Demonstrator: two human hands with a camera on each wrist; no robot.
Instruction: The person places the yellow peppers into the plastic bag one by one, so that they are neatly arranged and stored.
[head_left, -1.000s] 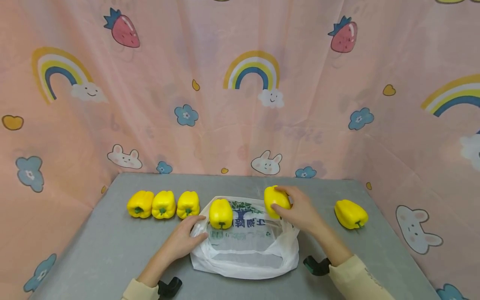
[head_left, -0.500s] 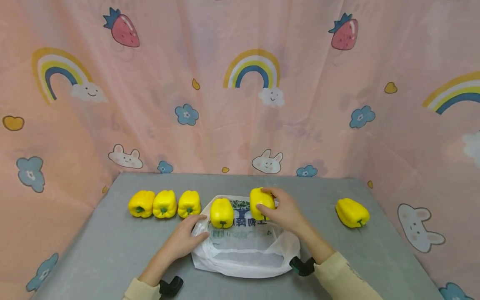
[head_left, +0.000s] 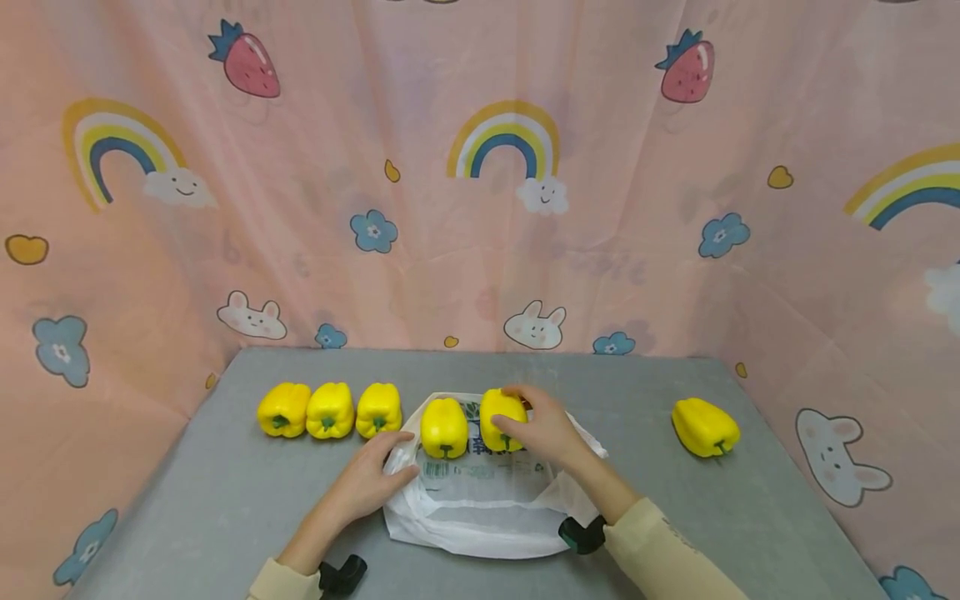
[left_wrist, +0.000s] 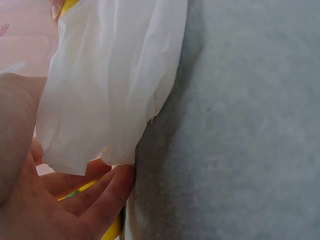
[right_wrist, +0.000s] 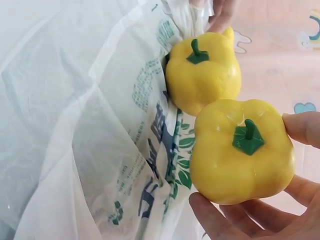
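Observation:
My right hand (head_left: 543,425) grips a yellow bell pepper (head_left: 501,419) by its sides, over the far part of a white plastic bag (head_left: 480,533). In the right wrist view this bell pepper (right_wrist: 235,170) shows its green stem, with fingers and thumb round it. Just left of it, another bell pepper (head_left: 444,429) lies on the bag's printed face. My left hand (head_left: 367,477) rests at the bag's left edge, thumb and fingers spread apart. From the left wrist, white plastic (left_wrist: 105,75) covers part of the left hand (left_wrist: 75,200).
Three bell peppers stand in a row at the far left, the nearest one (head_left: 378,410) close to the left fingertips. One more pepper (head_left: 705,427) lies apart at the right. Grey cloth covers the table (head_left: 202,500); a pink patterned curtain (head_left: 420,283) surrounds it.
My right hand has carried its bell pepper leftward and slightly down, close to the one on the bag. The left hand has hardly moved.

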